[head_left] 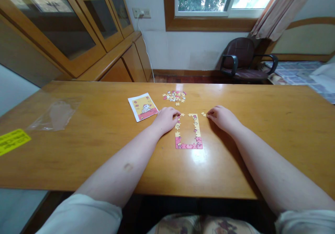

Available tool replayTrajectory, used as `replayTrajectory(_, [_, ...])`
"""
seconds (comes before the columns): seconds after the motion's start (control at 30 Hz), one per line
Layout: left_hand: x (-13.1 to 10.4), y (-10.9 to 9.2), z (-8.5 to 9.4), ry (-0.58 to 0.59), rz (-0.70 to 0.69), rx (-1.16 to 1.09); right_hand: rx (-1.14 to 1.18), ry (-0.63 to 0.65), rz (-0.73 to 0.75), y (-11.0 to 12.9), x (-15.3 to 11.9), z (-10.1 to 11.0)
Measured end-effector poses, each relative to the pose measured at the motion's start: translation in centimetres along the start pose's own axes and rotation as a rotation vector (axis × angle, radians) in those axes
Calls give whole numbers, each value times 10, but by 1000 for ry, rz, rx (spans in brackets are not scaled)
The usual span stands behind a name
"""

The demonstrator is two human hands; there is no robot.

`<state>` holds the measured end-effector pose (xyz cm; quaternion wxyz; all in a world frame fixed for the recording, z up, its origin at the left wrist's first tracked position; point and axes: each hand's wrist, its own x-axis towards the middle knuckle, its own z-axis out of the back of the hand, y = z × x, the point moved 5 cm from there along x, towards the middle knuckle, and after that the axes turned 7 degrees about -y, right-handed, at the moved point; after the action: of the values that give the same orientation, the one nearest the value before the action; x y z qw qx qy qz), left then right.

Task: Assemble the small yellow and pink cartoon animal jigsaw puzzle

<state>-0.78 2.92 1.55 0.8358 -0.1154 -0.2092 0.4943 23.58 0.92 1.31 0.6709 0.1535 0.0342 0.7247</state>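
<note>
A puzzle frame (198,129) of joined yellow and pink pieces lies on the wooden table, with gaps in its top and left sides. At its upper left corner, my left hand (167,118) is closed, fingertips pressed on the edge pieces; what they grip is too small to tell. To the right of the frame, my right hand (222,118) pinches a small yellow puzzle piece (203,114) at the table surface. Behind the frame sits a pile of loose pieces (175,96). The picture card (143,107) showing a white cartoon figure lies left of the pile.
On the table's (104,150) left part lie a clear plastic bag (59,114) and a yellow label (14,141). Beyond the far edge stand a dark armchair (239,57) and, at the left, a wooden cabinet (117,61).
</note>
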Motion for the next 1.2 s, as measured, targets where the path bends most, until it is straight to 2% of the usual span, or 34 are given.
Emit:
replayTrajectory(0.17, [0, -1, 1, 15, 18, 4, 157, -28, -138, -3, -5, 4])
replayTrajectory(0.33, [0, -1, 0, 27, 26, 6, 299, -119, -23, 30, -9, 35])
replayTrajectory(0.43, [0, -1, 0, 26, 22, 7, 333, -84, 35, 51, 1, 45])
replayTrajectory(0.57, [0, -1, 0, 11, 23, 6, 458, 25, 19, 62, 20, 30])
replayTrajectory(0.63, [0, -1, 0, 12, 23, 4, 473, 8, 1, 61, 25, 19])
replayTrajectory(0.77, [0, 0, -2, 7, 11, 2, 391, -50, 106, 62, 24, 1])
replayTrajectory(0.83, [0, 1, -3, 3, 8, 2, 386, -46, 66, 59, 23, -5])
replayTrajectory(0.93, [-1, 2, -3, 6, 20, -1, 400, -25, -2, 53, 25, -11])
replayTrajectory(1.2, [-1, 0, -2, 14, 21, -2, 355, -71, 54, 52, 29, -15])
